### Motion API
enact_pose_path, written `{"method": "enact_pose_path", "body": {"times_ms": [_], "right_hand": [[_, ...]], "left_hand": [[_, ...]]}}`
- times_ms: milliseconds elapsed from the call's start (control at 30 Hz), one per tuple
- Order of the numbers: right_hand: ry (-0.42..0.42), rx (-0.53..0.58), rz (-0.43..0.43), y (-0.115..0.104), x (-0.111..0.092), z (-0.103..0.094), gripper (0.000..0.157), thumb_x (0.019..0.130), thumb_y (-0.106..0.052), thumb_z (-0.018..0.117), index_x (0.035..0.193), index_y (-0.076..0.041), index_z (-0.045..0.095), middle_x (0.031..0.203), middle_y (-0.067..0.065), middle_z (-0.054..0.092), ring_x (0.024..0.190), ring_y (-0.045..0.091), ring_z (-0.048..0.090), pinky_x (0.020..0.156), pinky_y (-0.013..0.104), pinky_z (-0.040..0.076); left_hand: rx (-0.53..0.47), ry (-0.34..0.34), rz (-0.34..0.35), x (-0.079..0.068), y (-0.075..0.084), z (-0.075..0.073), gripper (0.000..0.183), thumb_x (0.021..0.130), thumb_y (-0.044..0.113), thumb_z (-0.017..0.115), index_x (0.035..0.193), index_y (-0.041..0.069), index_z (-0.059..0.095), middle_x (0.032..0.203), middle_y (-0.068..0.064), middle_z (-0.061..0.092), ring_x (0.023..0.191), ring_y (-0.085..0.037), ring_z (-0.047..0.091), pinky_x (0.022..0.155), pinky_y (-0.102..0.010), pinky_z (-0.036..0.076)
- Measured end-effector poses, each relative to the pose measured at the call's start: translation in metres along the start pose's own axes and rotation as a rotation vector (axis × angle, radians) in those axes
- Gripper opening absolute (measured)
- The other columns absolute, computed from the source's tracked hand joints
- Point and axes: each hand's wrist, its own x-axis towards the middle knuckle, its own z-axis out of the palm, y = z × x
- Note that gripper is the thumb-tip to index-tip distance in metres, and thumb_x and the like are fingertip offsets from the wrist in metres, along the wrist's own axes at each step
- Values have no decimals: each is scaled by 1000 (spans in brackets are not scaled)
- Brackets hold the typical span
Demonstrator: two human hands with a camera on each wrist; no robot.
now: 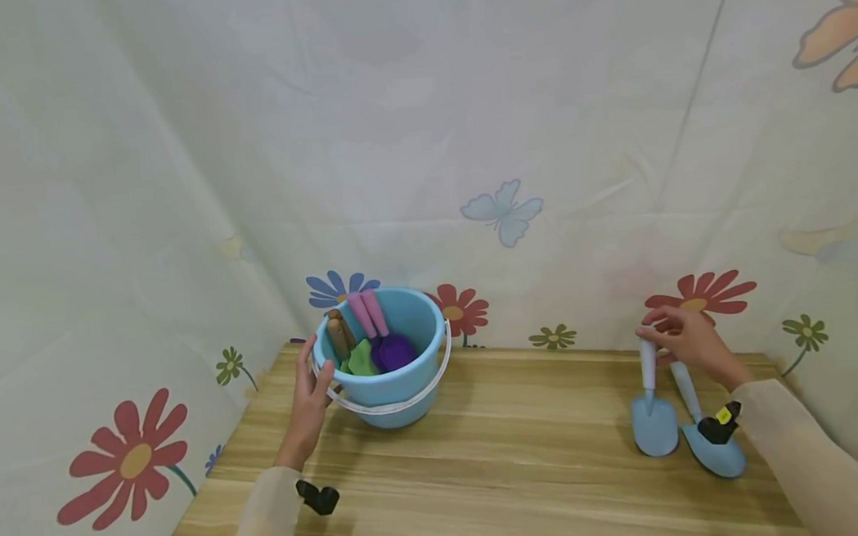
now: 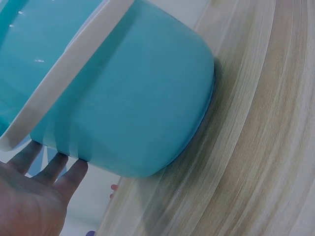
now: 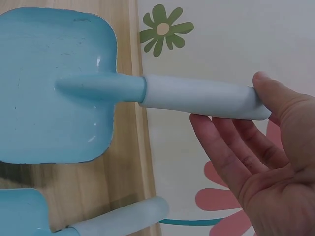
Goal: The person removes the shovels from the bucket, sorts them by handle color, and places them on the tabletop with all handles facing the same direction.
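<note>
A light blue bucket [image 1: 407, 384] with a white carrying handle [image 2: 64, 73] stands on the left of the table. My left hand [image 1: 310, 402] is at the bucket's left side, its fairly straight fingers [image 2: 71, 179] against the outer wall. Inside lean purple-bladed tools with pink handles [image 1: 368, 313] and green-bladed ones with brown handles [image 1: 341, 336]. At the right, my right hand [image 1: 688, 342] pinches the pale handle end of a blue hand shovel [image 1: 655, 426] between thumb and fingers. The shovel's broad blade points towards me. Beside it lies a blue trowel [image 1: 716, 451] with a similar handle.
The wood-grain table [image 1: 514, 451] has its far edge against a pale cloth backdrop [image 1: 406, 138] printed with flowers and butterflies. Another stretch of cloth closes off the left side. A small black device sits on each wrist.
</note>
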Motion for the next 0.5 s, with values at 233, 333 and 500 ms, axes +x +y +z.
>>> {"method": "enact_pose_path", "body": {"times_ms": [233,333,500], "right_hand": [[-5,47,40,11,-1,5,48,99,-28,72,131,4,56,114,27,59,87,28,68,73,48,62],[-10,69,37,15,-2,6,50,99,-27,72,133,5,55,118,28,56,93,30,64,75,50,61],[-17,81,47,20,-2,8,57,98,-29,73,139,4,53,124,27,54,103,33,60,77,49,61]], "left_hand": [[10,3,-1,-3,0,0,66,111,41,44,165,30,9,169,-8,9,149,-33,24,111,-62,35],[6,4,-4,-3,0,1,65,111,41,44,165,30,10,170,-7,9,149,-33,24,111,-63,36],[4,5,-8,-1,0,0,64,111,41,44,164,32,10,170,-6,7,150,-33,23,112,-64,34]]}}
